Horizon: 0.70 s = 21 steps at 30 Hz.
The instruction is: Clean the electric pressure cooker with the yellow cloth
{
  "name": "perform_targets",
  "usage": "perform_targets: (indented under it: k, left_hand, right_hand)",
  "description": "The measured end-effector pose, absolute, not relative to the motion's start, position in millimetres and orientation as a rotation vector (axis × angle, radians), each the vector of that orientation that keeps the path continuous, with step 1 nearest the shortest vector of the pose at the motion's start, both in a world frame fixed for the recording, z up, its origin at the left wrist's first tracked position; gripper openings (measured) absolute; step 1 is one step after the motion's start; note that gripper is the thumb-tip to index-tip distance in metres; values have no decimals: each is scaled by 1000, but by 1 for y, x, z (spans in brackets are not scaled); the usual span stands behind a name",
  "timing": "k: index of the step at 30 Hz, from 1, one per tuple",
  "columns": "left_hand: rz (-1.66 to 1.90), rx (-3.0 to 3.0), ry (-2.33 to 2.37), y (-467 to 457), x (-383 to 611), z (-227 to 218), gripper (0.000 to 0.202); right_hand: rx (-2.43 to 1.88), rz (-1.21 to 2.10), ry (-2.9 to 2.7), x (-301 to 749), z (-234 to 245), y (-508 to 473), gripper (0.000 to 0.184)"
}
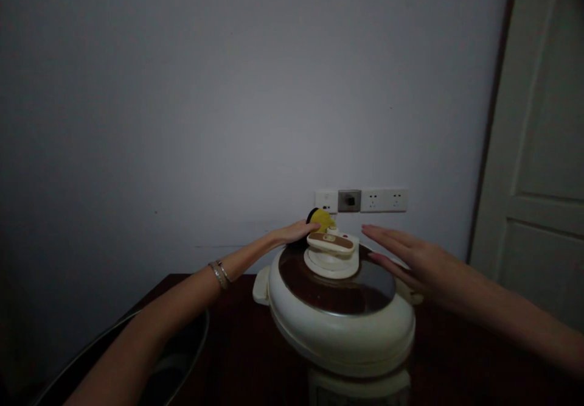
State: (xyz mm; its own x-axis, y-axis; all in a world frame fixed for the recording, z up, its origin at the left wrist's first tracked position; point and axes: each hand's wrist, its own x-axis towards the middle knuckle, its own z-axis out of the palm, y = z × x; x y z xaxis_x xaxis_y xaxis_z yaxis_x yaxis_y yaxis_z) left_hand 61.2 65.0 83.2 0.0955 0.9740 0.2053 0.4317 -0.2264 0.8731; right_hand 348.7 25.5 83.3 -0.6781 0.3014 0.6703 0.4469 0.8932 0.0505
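- Now the left hand (294,233) touches a yellow pad (323,218) at the back of the cooker lid (337,299); I cannot tell if its fingers grip.
- Right hand (406,257) hovers flat, fingers apart.
- A hard push might slide the lid off.

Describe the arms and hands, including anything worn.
Both arms are bare, no sleeves in view. The left hand has no glove; two thin silver-coloured bangles circle its wrist. The right hand is ungloved too, with no bracelet or ring visible; its fingernails look painted pink.
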Motion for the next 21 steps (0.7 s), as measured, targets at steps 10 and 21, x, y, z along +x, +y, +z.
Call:
perform_targets:
  k: [10,21]
  left_hand:
    - [890,1996,1190,51,50,71,43]
    - [841,2016,1355,14,43,82,45]
  right_hand:
    - [-603,40,-2512,316,103,40,32]
    - [-615,108,-2535,312,107,35,27]
